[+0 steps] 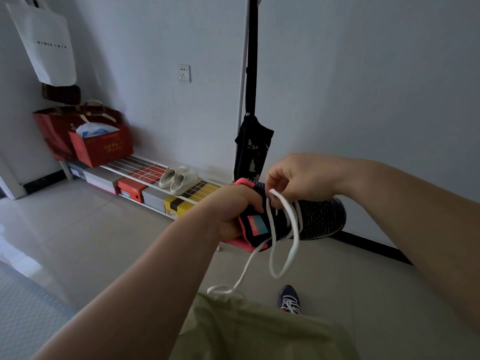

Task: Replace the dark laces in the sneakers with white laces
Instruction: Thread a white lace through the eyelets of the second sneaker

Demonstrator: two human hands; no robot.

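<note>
The left hand (233,209) is wrapped around the heel end of a dark knit sneaker (319,219) with a pink collar, holding it in the air near the centre of the view with its toe pointing toward 3 o'clock. The right hand (304,175) sits just above the shoe's tongue, at about 1 o'clock from the left hand, its fingertips pinched closed on a white lace (291,255). From that pinch the lace drops toward 6 o'clock in a long loop beneath the shoe, and a free end trails toward 7 o'clock, curling above the person's olive-green lap (259,331). A second sneaker (289,300), already threaded with white laces, stands on the tiled floor (109,229) at 6 o'clock from the held shoe. A low shoe rack (145,175) with boxes runs along the wall at 10 o'clock.
</note>
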